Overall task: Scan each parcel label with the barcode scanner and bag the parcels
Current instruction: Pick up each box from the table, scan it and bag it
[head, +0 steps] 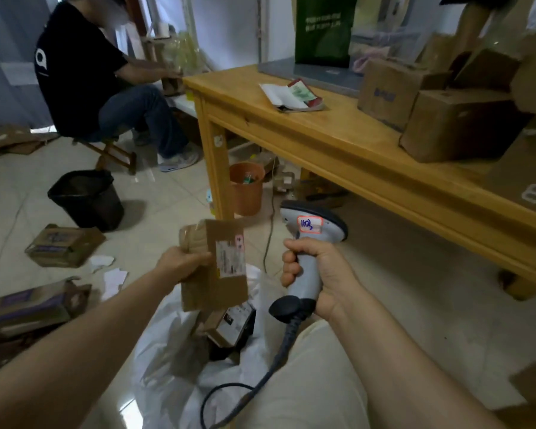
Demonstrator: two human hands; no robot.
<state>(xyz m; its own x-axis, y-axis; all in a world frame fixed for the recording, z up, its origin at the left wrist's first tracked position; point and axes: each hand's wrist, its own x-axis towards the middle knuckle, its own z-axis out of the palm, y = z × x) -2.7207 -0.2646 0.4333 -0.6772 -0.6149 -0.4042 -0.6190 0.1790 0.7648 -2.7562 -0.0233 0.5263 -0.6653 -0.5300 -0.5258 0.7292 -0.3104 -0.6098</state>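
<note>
Left hand (180, 263) grips flat brown cardboard parcel (214, 264) by its left edge; likely light, stiff. Right hand (319, 274) clasps grey barcode scanner (307, 243).

a pale tiled floor (415, 305) carries a white bag (229, 382) directly below the left hand (180, 263) and right hand (319, 274), with cardboard boxes (64, 246) and a black bin (87, 199) out to the left of the left hand. beyond the right hand, a wooden table (338, 134) bears brown cartons (455, 125) and an open booklet (291, 96); an orange bucket (246, 187) stands on the floor beneath it.
</note>
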